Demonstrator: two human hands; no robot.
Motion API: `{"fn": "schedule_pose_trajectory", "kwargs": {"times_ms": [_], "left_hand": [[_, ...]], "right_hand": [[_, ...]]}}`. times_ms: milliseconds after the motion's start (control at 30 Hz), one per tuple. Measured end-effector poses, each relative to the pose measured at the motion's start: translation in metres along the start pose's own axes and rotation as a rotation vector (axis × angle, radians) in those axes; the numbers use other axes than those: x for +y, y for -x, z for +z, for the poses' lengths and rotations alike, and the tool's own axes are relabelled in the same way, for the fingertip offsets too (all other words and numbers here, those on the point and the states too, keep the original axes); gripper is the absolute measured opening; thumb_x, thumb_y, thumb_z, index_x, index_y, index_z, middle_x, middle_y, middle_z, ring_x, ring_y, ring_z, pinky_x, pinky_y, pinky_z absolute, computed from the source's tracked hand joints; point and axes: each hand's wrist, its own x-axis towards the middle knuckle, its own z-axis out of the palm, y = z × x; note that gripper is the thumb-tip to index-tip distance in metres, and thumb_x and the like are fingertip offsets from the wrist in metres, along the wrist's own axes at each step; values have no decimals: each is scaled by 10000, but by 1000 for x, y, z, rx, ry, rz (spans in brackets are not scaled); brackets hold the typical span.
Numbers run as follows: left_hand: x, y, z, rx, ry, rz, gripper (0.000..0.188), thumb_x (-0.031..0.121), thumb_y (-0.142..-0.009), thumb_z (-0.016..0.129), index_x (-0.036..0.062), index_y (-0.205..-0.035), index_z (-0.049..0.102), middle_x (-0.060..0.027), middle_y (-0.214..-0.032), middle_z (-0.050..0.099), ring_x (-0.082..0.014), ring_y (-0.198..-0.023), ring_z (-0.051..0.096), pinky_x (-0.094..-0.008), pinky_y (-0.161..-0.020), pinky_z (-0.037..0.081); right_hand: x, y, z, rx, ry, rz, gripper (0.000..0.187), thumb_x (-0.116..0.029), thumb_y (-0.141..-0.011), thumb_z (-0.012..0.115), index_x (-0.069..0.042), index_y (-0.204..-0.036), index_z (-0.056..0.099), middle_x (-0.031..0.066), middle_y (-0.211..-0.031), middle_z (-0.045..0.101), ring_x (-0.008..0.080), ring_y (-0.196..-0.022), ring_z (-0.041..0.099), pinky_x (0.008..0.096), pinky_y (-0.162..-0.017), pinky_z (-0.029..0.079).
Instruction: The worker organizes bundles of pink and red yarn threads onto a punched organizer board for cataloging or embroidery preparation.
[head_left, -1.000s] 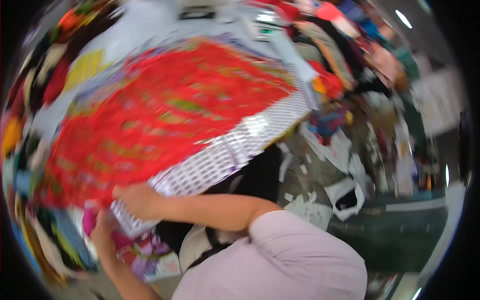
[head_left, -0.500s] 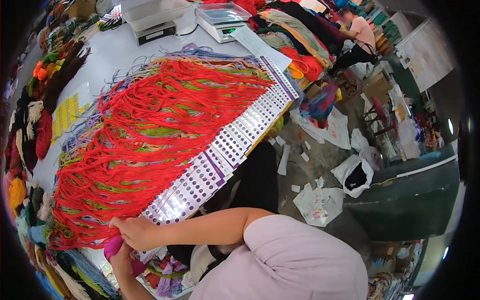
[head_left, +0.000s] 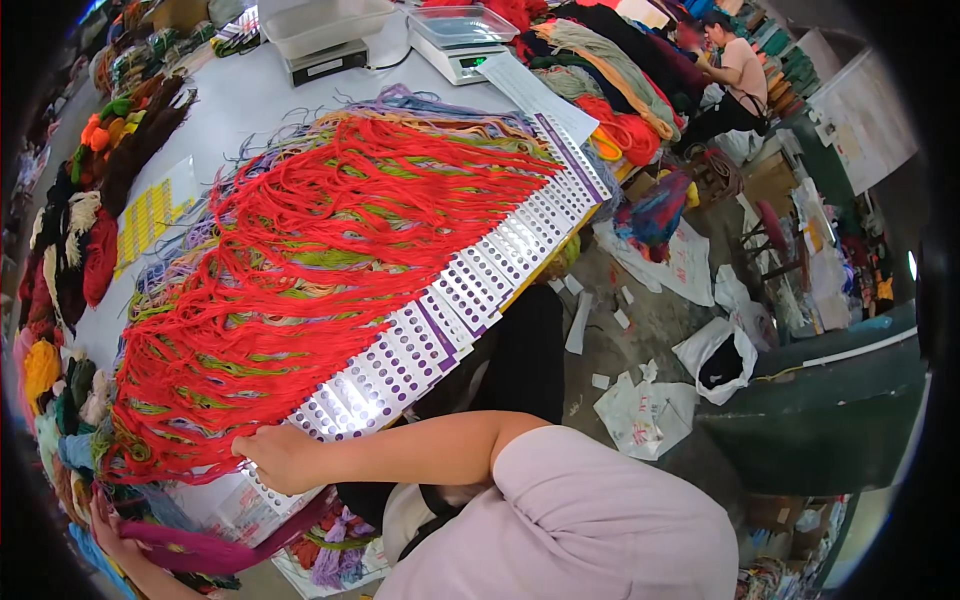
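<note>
A long row of white punched sample cards [head_left: 450, 300] lies along the table edge, with red yarn strands [head_left: 300, 260] looped through them and spread over green and purple strands. My right hand [head_left: 272, 458] rests on the near end of the cards, fingers pinching at the red yarn by the last holes. My left hand [head_left: 105, 525] is low at the left and grips a bundle of magenta yarn [head_left: 200, 550] that stretches toward the cards' near end.
Skeins of coloured yarn [head_left: 70, 250] line the table's left side. Two weighing scales [head_left: 330, 40] stand at the far end. Another person [head_left: 735, 75] sits at the upper right. Plastic bags [head_left: 715, 355] and paper scraps lie on the floor to the right.
The view has steadied and widened. My left hand has moved down and left, drawing the magenta yarn out longer. My right hand stays at the cards' near end.
</note>
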Motion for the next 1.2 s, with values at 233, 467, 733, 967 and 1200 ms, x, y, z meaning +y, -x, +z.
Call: {"fn": "schedule_pose_trajectory", "kwargs": {"times_ms": [233,467,733,967,1200], "left_hand": [[-64,163,213,4,-995,210,483,323,-960,511,88,-1380,465,-84,-1317,547,-202,-797,624,-295,-634,495],[-136,293,323,-822,-84,-217,504,349,-1019,374,59,-1431,380,-135,-1526,292,-264,-1349,358,-401,-1117,281],[-146,302,312,-743,59,-226,528,340,-1013,389,-24,-1396,383,-198,-1462,369,-307,-1330,392,-435,-1104,318],[-149,306,297,-692,61,-211,499,291,-1001,427,0,-1404,380,-164,-1384,428,-279,-1275,433,-411,-1073,342],[-152,315,292,-518,-191,-36,517,50,-881,590,-26,-1368,430,-47,-1040,526,-162,-1034,530,-329,-951,416]], "right_hand": [[5,1,3,150,-131,-58,248,-161,-786,626,-53,-998,556,108,-807,604,307,-814,605,448,-679,465],[-49,15,-17,108,-466,-85,171,-172,-788,670,-28,-866,621,104,-780,621,243,-754,625,363,-655,468],[-42,27,-17,128,-693,-48,128,-128,-794,674,-3,-798,649,97,-811,628,201,-745,608,327,-669,463],[-43,37,-25,82,-688,24,152,-130,-816,672,14,-782,637,90,-799,623,171,-697,594,314,-647,462],[-47,43,-30,70,-630,-11,140,-127,-837,648,11,-840,623,80,-782,594,173,-690,572,316,-635,450]]}}
